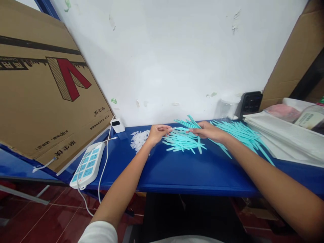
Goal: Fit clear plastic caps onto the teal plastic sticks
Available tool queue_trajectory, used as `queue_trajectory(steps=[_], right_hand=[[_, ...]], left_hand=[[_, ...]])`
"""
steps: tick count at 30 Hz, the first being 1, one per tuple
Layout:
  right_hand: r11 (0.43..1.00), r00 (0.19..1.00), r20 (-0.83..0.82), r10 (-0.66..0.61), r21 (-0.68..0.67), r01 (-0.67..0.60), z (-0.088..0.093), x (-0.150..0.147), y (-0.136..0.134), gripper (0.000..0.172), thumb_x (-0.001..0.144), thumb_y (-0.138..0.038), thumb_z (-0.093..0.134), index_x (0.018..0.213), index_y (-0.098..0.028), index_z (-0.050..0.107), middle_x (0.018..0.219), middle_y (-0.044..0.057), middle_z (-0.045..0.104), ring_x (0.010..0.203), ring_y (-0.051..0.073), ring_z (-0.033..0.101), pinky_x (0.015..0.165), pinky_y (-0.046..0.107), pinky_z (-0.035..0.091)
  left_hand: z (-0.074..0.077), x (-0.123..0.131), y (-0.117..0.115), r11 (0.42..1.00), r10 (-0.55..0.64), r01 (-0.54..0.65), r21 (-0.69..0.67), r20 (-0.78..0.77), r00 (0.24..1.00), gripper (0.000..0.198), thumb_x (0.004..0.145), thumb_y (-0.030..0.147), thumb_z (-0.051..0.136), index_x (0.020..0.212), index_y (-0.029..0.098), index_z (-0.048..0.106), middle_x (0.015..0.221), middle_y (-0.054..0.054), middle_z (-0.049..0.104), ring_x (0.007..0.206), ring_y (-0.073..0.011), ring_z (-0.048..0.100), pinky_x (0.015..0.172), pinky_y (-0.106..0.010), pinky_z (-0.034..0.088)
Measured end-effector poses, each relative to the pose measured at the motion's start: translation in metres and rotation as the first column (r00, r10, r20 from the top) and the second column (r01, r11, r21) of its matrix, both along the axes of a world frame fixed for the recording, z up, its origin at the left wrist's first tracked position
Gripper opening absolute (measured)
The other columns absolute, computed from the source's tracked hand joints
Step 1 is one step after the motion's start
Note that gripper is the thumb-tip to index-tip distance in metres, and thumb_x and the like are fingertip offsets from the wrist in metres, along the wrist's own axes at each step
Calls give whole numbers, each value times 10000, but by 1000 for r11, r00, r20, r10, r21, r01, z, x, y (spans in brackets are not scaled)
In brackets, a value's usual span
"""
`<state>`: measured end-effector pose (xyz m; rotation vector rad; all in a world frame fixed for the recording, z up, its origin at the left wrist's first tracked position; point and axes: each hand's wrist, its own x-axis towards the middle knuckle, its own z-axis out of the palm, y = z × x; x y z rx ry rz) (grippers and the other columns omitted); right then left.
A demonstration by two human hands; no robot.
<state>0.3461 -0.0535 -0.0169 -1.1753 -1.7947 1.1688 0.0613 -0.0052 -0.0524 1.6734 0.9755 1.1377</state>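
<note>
My left hand (pixel 160 132) is closed in a pinch on a small translucent white cap at the left end of a slim turquoise stick (pixel 181 129). Held level between both hands, this stick has its right part in the fingers of my right hand (pixel 206 131). A bundle of similar turquoise sticks (pixel 192 122) pokes out above my right fingers, apparently gripped in the same hand. Below the hands lies a pile of turquoise sticks (pixel 183 141), some with pale ends. Loose translucent white caps (pixel 139 140) are heaped left of my left hand.
More turquoise sticks (pixel 240 133) lie to the right on the blue table (pixel 177 175). A white power strip (pixel 88 163) with cables and a small white device (pixel 117 125) are at left, beside a large cardboard box (pixel 37 84). White bags (pixel 288 135) and a clear jar (pixel 229 107) stand right.
</note>
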Motion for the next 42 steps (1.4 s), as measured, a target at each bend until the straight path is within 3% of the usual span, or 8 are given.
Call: queue_trajectory(steps=[11, 15, 20, 24, 28, 31, 34, 42], right_hand=[[992, 992, -13, 127, -25, -128, -1, -7, -6, 550, 766, -668, 741, 879, -131, 757, 607, -32, 469, 495, 74, 269, 490, 275, 182], [997, 994, 105, 7, 74, -15, -4, -8, -2, 602, 809, -750, 642, 765, -156, 729, 528, -31, 453, 493, 100, 328, 515, 272, 267], [939, 945, 189, -267, 270, 212, -11, 4, 16, 572, 893, -671, 567, 882, -144, 788, 828, 81, 741, 638, 175, 576, 633, 299, 428], [873, 890, 200, -411, 367, 321, -15, 15, 26, 484, 910, -576, 565, 900, -148, 790, 840, 84, 764, 766, 225, 664, 725, 302, 458], [886, 892, 238, -384, 367, 283, -17, 13, 25, 468, 898, -577, 557, 840, -150, 741, 712, 47, 693, 712, 221, 642, 674, 295, 434], [889, 897, 265, -355, 393, 236, -19, 9, 23, 413, 919, -528, 512, 745, -175, 634, 648, 28, 634, 643, 198, 592, 639, 297, 405], [879, 895, 256, -364, 414, 239, -19, 8, 23, 325, 926, -462, 503, 750, -196, 568, 666, 25, 638, 648, 189, 584, 659, 297, 404], [882, 889, 260, -377, 393, 259, -18, 7, 22, 301, 923, -434, 532, 729, -206, 552, 670, 20, 639, 653, 179, 576, 681, 297, 401]], left_hand=[[-5, 11, -7, 992, -115, 120, -51, 96, 989, 459, 683, 474, 901, 943, 109, 800, 900, -133, 789, 799, -208, 730, 772, -331, 572], [0, 7, -5, 999, -39, 40, -8, 34, 999, 467, 703, 498, 879, 955, 113, 798, 917, -139, 789, 811, -220, 731, 732, -315, 563], [5, -5, 0, 997, -22, 35, 69, -178, 984, 420, 810, 524, 778, 984, 143, 804, 944, -123, 796, 891, -246, 736, 787, -320, 551], [10, -18, 5, 952, 171, -38, 304, -425, 889, 351, 946, 488, 612, 971, 199, 810, 1044, -81, 792, 1018, -263, 710, 914, -348, 511], [18, -43, 9, 847, 501, -196, 494, -620, 604, 180, 914, 317, 654, 925, 204, 794, 941, -103, 774, 946, -272, 680, 903, -370, 473], [23, -62, 12, 897, 440, -183, 402, -774, 455, 98, 834, 288, 736, 849, 199, 776, 812, -86, 735, 812, -247, 655, 789, -335, 464], [20, -75, 17, 953, 302, -131, 273, -830, 468, 137, 797, 311, 781, 878, 201, 771, 798, -62, 714, 727, -212, 633, 728, -305, 453], [1, -76, 30, 920, 381, -65, 387, -842, 382, 232, 869, 114, 656, 1043, 215, 773, 1082, -120, 708, 1057, -266, 624, 897, -326, 450]])
